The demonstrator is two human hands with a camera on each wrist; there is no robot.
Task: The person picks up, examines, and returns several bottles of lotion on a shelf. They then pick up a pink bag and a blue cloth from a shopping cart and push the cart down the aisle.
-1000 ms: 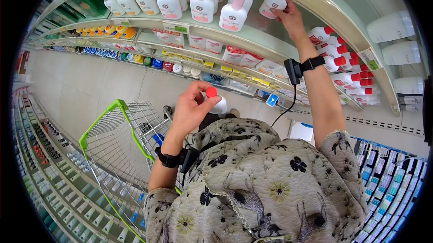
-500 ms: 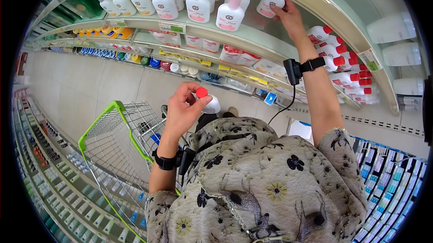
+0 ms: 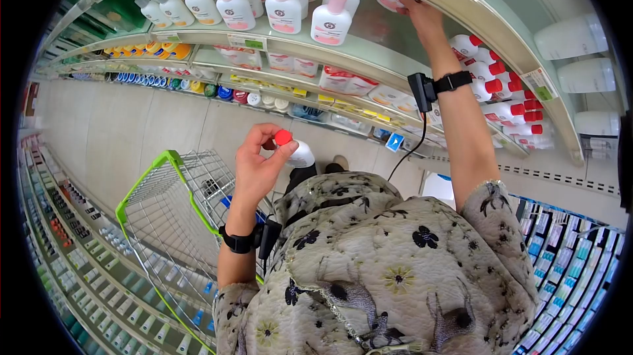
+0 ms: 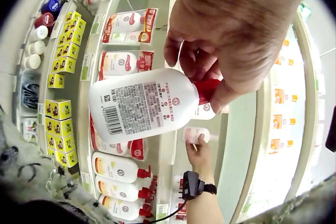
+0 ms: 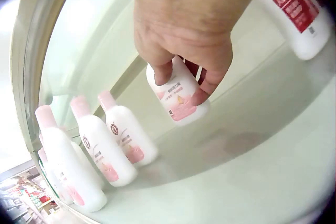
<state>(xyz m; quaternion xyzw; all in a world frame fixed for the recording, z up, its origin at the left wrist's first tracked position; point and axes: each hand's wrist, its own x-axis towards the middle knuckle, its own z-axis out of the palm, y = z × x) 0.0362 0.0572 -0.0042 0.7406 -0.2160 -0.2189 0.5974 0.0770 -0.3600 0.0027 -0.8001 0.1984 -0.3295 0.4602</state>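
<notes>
My left hand (image 3: 256, 165) pinches a white lotion bottle (image 4: 147, 106) by its red cap (image 3: 283, 137). In the left wrist view the bottle lies sideways, its back label and barcode facing the camera. Over the upper shelf, my right hand (image 3: 424, 22) grips a smaller white bottle with a pink print (image 5: 181, 95), its thumb and fingers wrapped about the upper part and hiding the cap. This bottle tilts a little above the shelf surface in the right wrist view. Beside it stand similar bottles with pink caps (image 5: 128, 134).
White bottles with red caps (image 3: 484, 71) stand right of my right forearm. Grey-capped bottles (image 3: 203, 5) fill the shelf's left part. A wire shopping cart with green trim (image 3: 173, 157) is at my left. Lower shelves hold pouches (image 4: 126, 64) and yellow boxes (image 4: 60, 109).
My right hand has moved slightly deeper over the shelf with the pink-print bottle, now more covered by the hand. My left hand has shifted left with the red-capped bottle.
</notes>
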